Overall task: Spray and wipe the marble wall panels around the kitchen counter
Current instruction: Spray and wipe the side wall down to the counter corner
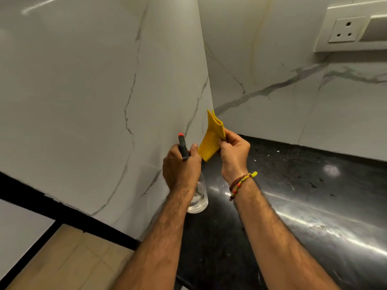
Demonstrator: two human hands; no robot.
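Observation:
My left hand (181, 166) grips a clear spray bottle (199, 197) by its black trigger head, whose red nozzle tip points up toward the left marble wall panel (83, 91). The left thumb also touches the lower edge of a folded yellow cloth (212, 137). My right hand (234, 151) pinches that cloth, held upright just in front of the corner where the left panel meets the back marble panel (293, 97). Both hands hover above the black counter (293, 195).
A white socket and switch plate (347, 28) sits high on the back panel at the right. The glossy black counter runs to the right, with small specks on it. A black counter edge and tan floor (69, 262) lie at the lower left.

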